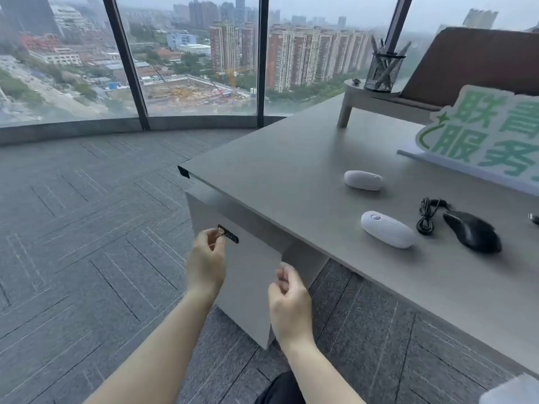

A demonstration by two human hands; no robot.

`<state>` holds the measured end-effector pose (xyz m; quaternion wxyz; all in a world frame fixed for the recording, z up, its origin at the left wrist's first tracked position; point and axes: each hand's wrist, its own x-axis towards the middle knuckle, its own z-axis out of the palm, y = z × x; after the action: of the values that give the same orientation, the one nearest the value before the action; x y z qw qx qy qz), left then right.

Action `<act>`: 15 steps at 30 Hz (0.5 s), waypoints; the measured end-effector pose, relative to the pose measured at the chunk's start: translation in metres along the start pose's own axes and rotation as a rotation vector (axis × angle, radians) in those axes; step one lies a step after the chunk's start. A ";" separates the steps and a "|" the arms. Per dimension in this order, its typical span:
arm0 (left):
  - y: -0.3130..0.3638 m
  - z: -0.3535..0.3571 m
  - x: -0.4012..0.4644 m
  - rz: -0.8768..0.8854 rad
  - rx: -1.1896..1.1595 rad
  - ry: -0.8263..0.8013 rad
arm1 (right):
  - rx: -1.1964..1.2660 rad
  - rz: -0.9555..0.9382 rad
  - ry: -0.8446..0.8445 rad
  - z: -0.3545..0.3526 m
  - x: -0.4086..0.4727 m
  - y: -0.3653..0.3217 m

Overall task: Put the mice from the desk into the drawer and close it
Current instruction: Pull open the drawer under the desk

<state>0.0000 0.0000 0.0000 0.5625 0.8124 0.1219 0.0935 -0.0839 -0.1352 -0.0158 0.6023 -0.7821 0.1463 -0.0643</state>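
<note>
Three mice lie on the grey desk (291, 158): a white mouse (363, 180) farther back, a second white mouse (388, 233) nearer the front edge, and a black wired mouse (472, 231) to its right with its coiled cable (427, 215). Below the desk's left end is the grey drawer front (248, 275), closed, with a small black handle (229, 234). My left hand (205, 260) pinches that handle with its fingertips. My right hand (290, 298) hovers loosely curled in front of the drawer's right edge and holds nothing.
A green-and-white sign (484, 132) stands at the desk's back right. A raised shelf (373, 97) carries a mesh pen holder (382, 71). A brown chair back (478, 62) sits behind. Grey carpet (87, 228) and tall windows lie to the left.
</note>
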 end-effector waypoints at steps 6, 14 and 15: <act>-0.038 0.020 0.049 -0.438 -0.286 -0.065 | 0.002 0.260 0.000 0.026 0.037 0.022; -0.042 0.053 0.105 -0.596 -0.436 0.000 | -0.004 0.266 0.159 0.042 0.067 0.033; -0.044 0.055 0.111 -0.610 -0.437 0.000 | 0.001 0.272 0.178 0.043 0.068 0.035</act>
<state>0.1176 -0.0009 -0.0590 0.7246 0.5996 0.3353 -0.0545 -0.0130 -0.1242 -0.0664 0.5906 -0.7460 0.3034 -0.0513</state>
